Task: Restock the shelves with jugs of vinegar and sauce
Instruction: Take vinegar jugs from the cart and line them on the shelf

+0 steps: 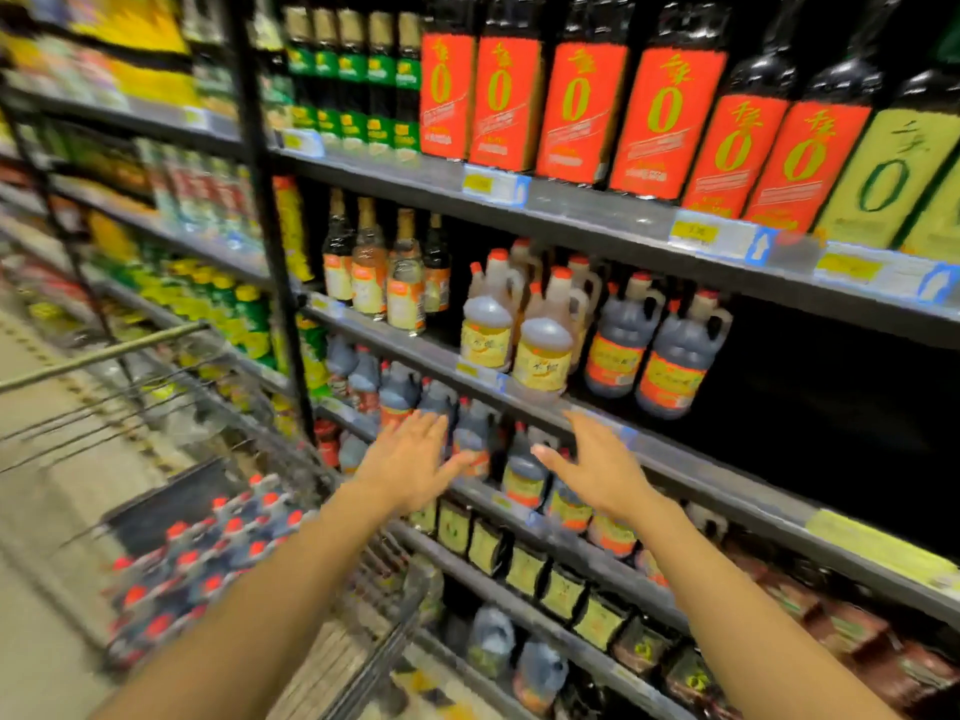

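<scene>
Both hands, left hand [415, 459] and right hand [597, 465], spread flat-fingered, holding nothing, before round-shouldered plastic jugs [524, 470].

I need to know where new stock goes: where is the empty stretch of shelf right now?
In the head view it is the dark gap on the right of the middle shelf, just right of the two dark sauce jugs, above the right hand.

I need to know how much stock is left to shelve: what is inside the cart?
The cart holds many dark jugs with red caps, packed closely together. Only their tops and shoulders show; any layers beneath them are covered, and blur rules out an exact count.
</scene>
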